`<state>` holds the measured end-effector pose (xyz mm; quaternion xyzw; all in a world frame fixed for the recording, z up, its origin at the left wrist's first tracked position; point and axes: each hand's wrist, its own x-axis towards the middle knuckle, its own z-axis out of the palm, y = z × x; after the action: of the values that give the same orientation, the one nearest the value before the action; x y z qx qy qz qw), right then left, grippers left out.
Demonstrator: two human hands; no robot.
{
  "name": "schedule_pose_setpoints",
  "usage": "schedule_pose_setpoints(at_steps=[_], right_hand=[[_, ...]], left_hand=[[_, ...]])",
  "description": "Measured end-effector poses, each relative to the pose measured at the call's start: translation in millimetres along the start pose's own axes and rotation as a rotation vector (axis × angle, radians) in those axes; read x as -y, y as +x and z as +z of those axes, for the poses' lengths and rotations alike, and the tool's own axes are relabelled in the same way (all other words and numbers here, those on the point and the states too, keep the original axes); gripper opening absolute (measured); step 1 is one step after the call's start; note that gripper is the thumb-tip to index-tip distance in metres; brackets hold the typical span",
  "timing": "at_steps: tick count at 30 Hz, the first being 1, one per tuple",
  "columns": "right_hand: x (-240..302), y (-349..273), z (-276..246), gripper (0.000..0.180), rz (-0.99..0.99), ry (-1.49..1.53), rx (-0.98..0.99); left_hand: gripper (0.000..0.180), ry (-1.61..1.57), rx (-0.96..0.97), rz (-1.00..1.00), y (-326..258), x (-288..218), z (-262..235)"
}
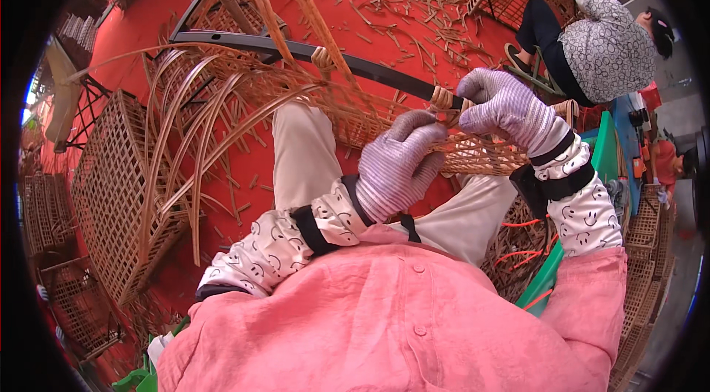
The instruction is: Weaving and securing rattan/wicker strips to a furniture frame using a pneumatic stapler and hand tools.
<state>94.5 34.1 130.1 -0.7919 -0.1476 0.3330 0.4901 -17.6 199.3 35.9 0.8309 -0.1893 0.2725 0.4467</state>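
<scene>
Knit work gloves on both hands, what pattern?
Knit work gloves: fine grey-purple and white stripes, clearest in the head view.

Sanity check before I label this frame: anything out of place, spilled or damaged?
Short cane offcuts lie strewn across the red floor, and loose strands splay unwoven from the woven panel on the black frame. Both gloved hands, left and right, are at the weave edge. No visible damage.

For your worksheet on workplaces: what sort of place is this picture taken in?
Probably a wicker-weaving workshop: the gloved left hand and right hand work cane on a half-woven frame, with finished lattice panels and cane offcuts on the red floor.
</scene>
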Motion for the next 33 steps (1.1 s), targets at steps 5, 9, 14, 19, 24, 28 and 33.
schedule_pose_setpoints(at_steps=[5, 9, 14, 19, 24, 28, 33], right_hand=[[2, -1, -4, 0.035, 0.094, 0.124, 0.075], [6, -5, 2, 0.035, 0.097, 0.121, 0.067], [7, -3, 3, 0.035, 0.068, 0.105, 0.074], [5, -4, 7, 0.034, 0.036, 0.116, 0.054], [5, -5, 5, 0.034, -0.046, 0.011, 0.044], [7, -10, 3, 0.035, 0.06, 0.14, 0.06], [17, -3, 9, 0.035, 0.173, 0.163, 0.154]], left_hand=[[0.04, -0.325, 0.02, -0.334, -4, -8, 9], [0.042, -0.233, 0.063, -0.407, -4, -14, 9], [0.025, -0.571, 0.037, -0.605, 15, 4, 24], [0.014, -0.91, -0.003, -0.841, 20, 0, 15], [0.016, -1.029, 0.075, -1.021, 29, -4, 2], [0.017, -0.635, 0.059, -0.651, 16, 0, 17], [0.018, -0.388, -0.075, -0.443, -7, 11, 17]])
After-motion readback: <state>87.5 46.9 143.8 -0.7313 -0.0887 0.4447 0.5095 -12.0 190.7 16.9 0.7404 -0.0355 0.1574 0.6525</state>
